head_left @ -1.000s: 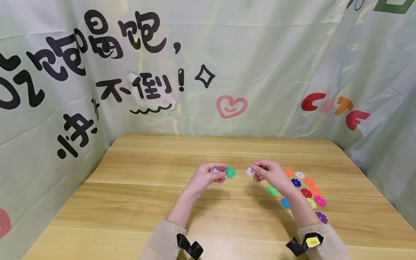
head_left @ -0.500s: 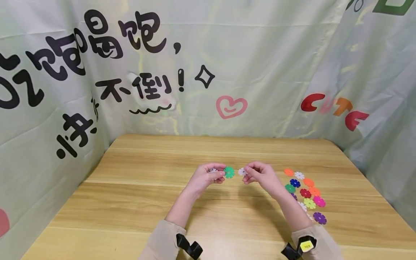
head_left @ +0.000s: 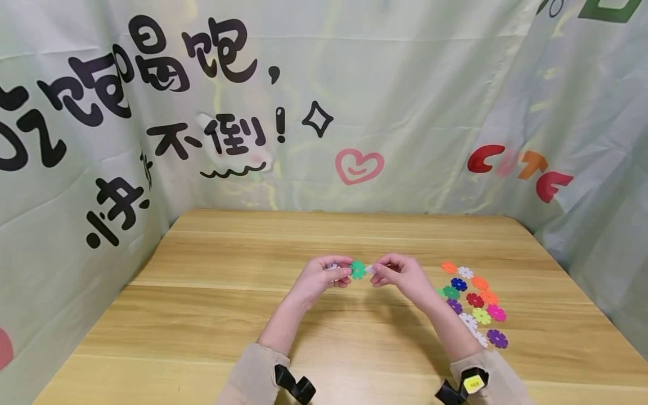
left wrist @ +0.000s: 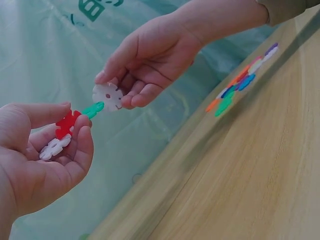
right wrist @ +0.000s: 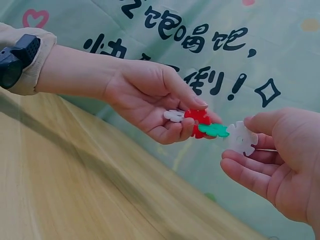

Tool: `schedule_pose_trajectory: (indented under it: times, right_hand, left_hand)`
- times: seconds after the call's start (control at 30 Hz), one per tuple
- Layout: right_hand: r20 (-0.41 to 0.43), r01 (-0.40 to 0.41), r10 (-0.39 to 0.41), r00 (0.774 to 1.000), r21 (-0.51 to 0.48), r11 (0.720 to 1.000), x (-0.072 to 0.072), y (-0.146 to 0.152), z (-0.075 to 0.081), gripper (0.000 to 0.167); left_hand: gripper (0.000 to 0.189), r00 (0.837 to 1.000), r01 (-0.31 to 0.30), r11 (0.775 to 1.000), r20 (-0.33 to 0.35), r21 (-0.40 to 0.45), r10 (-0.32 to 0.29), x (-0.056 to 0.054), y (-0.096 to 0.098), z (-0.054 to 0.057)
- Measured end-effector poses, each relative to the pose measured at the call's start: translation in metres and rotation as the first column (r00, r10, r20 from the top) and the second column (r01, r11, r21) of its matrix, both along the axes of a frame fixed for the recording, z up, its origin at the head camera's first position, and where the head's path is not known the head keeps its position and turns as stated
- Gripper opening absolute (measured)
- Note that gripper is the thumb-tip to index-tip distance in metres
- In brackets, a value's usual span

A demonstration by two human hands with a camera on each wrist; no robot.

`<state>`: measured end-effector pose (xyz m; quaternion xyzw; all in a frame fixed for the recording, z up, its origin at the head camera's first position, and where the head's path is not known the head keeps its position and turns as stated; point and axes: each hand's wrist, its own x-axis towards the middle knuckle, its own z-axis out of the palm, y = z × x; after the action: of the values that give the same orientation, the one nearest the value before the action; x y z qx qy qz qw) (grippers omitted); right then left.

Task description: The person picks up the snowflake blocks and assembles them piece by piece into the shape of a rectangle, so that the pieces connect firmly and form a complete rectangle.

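Above the table, my left hand (head_left: 318, 278) pinches a red snowflake disc (left wrist: 66, 124) between thumb and fingers. A white snowflake disc (left wrist: 54, 148) joins the red one on the palm side, and a green snowflake disc (head_left: 358, 270) joins it on the other. My right hand (head_left: 403, 275) pinches another white snowflake disc (right wrist: 241, 139) by its edge. That disc is turned crosswise to the green one, and their rims meet. Whether their slots are engaged I cannot tell.
Several loose snowflake discs lie flat on the right of the wooden table (head_left: 228, 315), among them a red disc (head_left: 475, 300), a pink disc (head_left: 496, 313) and a purple disc (head_left: 498, 338). My right forearm partly covers the group. A printed curtain (head_left: 415, 112) stands behind.
My right hand has moved left with its white disc, from a gap away up to the green disc, and the white disc has turned edge-on. The left hand has stayed nearly still.
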<state>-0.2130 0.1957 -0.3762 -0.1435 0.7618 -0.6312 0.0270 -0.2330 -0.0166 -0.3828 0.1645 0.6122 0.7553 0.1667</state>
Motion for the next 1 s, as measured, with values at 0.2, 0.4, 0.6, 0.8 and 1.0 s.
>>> schedule_pose_trajectory:
  times: [0.2, 0.4, 0.6, 0.8, 1.0]
  right_hand:
    - [0.016, -0.019, 0.019, 1.000, -0.013, 1.000, 0.0009, 0.0006, -0.0014, 0.026]
    - [0.023, -0.089, 0.091, 0.996, -0.077, 0.993, 0.0017, 0.0044, -0.0038, 0.012]
    - [0.055, -0.152, 0.159, 0.986, -0.114, 0.982, -0.0013, 0.0077, -0.0042, 0.005]
    - [0.101, -0.162, 0.173, 0.980, -0.108, 0.981, -0.0029, 0.0073, -0.0054, 0.026]
    - [0.079, -0.095, 0.104, 0.991, -0.100, 0.990, 0.0001, 0.0046, -0.0052, 0.027]
  left_hand:
    - [0.031, 1.000, 0.007, 1.000, -0.007, -0.014, -0.008, -0.0007, 0.0001, -0.0025]
    - [0.032, 0.998, 0.044, 0.999, -0.035, -0.017, -0.045, 0.0014, -0.0010, -0.0011]
    - [0.033, 0.997, 0.058, 0.998, -0.057, -0.005, -0.058, 0.0018, -0.0023, 0.0032]
    - [0.033, 0.999, 0.032, 0.999, -0.033, 0.008, -0.032, 0.0022, -0.0028, 0.0039]
    - [0.031, 0.998, 0.012, 1.000, -0.055, -0.020, -0.013, 0.0022, -0.0002, 0.0026]
